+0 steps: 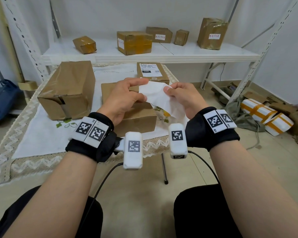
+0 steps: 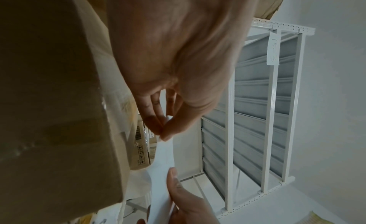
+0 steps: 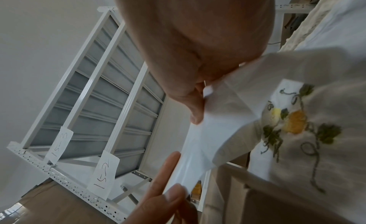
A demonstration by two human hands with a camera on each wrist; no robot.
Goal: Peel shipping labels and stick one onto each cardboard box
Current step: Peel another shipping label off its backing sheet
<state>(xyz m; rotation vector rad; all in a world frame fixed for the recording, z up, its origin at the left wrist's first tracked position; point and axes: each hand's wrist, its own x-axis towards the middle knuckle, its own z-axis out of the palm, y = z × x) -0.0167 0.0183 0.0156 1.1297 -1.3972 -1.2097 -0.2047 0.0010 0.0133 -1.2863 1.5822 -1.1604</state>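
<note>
Above the table I hold a white label sheet [image 1: 156, 96] between both hands. My left hand [image 1: 143, 90] pinches its left edge between thumb and fingers; the left wrist view shows that pinch [image 2: 163, 134] on the sheet [image 2: 161, 167]. My right hand [image 1: 168, 89] pinches the sheet's right top corner, the thumb pressed on the paper [image 3: 210, 133]. A plain cardboard box [image 1: 138, 117] lies right under my hands. A large taped box [image 1: 67, 90] stands to the left. A smaller box [image 1: 152, 73] behind the hands bears a printed shipping label.
The boxes stand on a small table with an embroidered white cloth [image 1: 46, 134]. Behind it, a white shelf [image 1: 162, 52] carries several taped boxes, some with handwritten tags. White taped parcels [image 1: 265, 115] and scrap cardboard lie on the floor at the right, a blue cart [image 1: 2, 100] at the left.
</note>
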